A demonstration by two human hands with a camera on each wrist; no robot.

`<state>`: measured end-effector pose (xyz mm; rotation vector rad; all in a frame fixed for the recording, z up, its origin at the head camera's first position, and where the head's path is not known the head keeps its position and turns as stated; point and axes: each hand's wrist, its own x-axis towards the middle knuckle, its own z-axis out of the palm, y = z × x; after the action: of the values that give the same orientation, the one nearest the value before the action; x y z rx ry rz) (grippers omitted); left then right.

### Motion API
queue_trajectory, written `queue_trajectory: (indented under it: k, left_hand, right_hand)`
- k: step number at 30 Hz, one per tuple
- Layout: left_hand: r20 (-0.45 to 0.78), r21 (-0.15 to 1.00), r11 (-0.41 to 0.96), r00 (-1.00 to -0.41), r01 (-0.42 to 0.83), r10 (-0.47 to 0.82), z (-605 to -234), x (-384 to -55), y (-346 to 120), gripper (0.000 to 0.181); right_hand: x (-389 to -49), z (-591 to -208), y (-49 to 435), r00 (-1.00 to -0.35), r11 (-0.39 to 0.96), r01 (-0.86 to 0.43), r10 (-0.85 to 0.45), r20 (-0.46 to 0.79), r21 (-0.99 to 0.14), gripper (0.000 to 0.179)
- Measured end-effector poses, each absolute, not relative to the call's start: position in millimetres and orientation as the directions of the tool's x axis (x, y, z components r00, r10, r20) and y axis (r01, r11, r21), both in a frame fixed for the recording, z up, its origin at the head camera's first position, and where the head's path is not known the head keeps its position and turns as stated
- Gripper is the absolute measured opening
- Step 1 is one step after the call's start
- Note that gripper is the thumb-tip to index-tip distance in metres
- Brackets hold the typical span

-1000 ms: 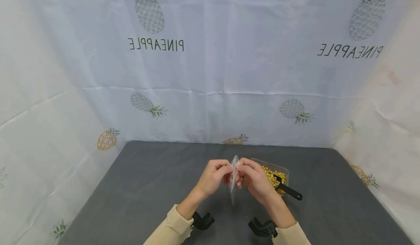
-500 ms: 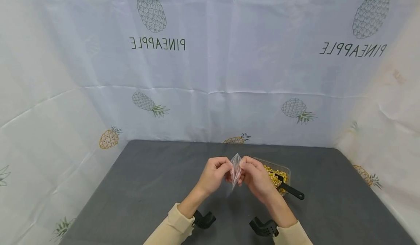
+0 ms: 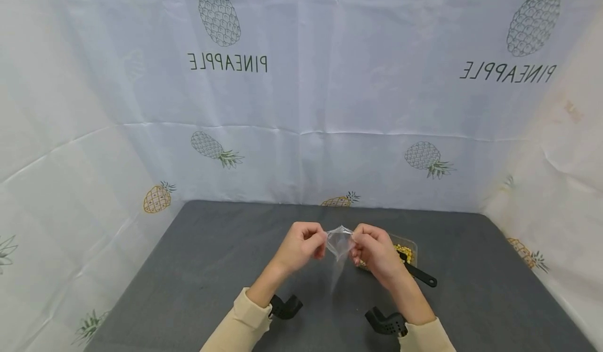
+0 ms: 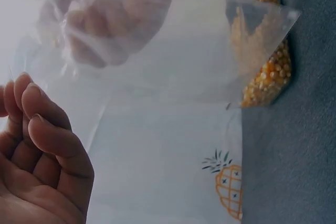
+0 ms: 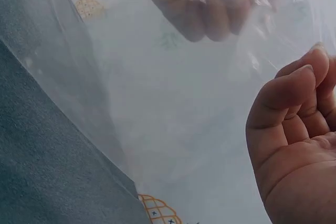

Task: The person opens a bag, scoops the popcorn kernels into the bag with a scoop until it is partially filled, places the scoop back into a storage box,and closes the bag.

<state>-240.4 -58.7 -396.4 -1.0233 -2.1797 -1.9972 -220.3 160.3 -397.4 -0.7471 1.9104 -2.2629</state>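
A clear plastic bag [image 3: 339,243] hangs between the two hands, its mouth spread apart at the top. My left hand [image 3: 301,247] pinches one side of the mouth between thumb and curled fingers. On the other side, my right hand [image 3: 378,252] pinches the opposite edge. The bag's lower part tapers down above the table. In the left wrist view the transparent film [image 4: 173,51] stretches across, with corn kernels [image 4: 273,72] seen partly through it. The right wrist view shows the film [image 5: 173,93] before the curled fingers of the left hand.
Behind the right hand stands a clear plastic container [image 3: 413,247] of yellow corn kernels, partly hidden. A black-handled utensil [image 3: 421,275] leans out of it to the right. The grey table [image 3: 226,268] is enclosed by pineapple-print cloth [image 3: 301,100].
Both hands have moved apart, the left one leftward and the right one rightward. The bag's mouth has widened from a narrow slit to a broad opening.
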Motion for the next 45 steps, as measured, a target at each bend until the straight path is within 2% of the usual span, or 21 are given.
queue_trajectory:
  k: [9,20,25,27,29,32,35,39,45]
  left_hand:
    - [0.421,0.879,-0.017,-0.757,0.477,0.501,-394.5,-244.1,-66.3,0.032]
    - [0.425,0.874,-0.057,-0.702,0.482,0.572,-392.9,-233.9,-54.4,0.028]
    - [0.531,0.793,-0.029,-0.665,0.609,0.525,-393.8,-234.4,-54.7,0.015]
    - [0.592,0.729,-0.002,-0.630,0.684,0.503,-395.9,-235.8,-55.2,0.027]
    - [0.610,0.686,0.035,-0.600,0.727,0.518,-397.6,-236.1,-54.9,0.053]
    - [0.539,0.682,0.103,-0.592,0.724,0.599,-400.1,-234.5,-52.7,0.096]
    - [0.427,0.722,0.151,-0.607,0.675,0.670,-401.7,-231.3,-49.2,0.118]
    - [0.351,0.764,0.174,-0.626,0.621,0.696,-402.6,-228.4,-44.9,0.125]
    - [0.349,0.775,0.185,-0.653,0.604,0.672,-405.5,-228.1,-42.9,0.116]
  right_hand:
    - [-221.7,-395.7,170.6,-0.836,-0.212,-0.261,-0.439,0.330,-0.942,0.028]
    - [-220.7,-396.0,168.1,-0.844,-0.203,-0.265,-0.424,0.328,-0.943,0.027]
    - [-219.3,-393.5,168.6,-0.849,-0.213,-0.260,-0.415,0.328,-0.942,0.028]
    - [-218.5,-392.7,168.7,-0.849,-0.216,-0.255,-0.416,0.325,-0.943,0.028]
    - [-217.8,-392.0,168.6,-0.847,-0.218,-0.257,-0.418,0.328,-0.942,0.029]
    - [-217.1,-391.1,167.4,-0.840,-0.224,-0.266,-0.424,0.340,-0.937,0.028]
    - [-216.8,-391.1,165.8,-0.835,-0.232,-0.264,-0.430,0.342,-0.936,0.028]
    - [-216.7,-392.3,163.4,-0.833,-0.237,-0.252,-0.440,0.335,-0.938,0.028]
    - [-216.8,-394.2,161.4,-0.830,-0.236,-0.252,-0.446,0.335,-0.939,0.028]
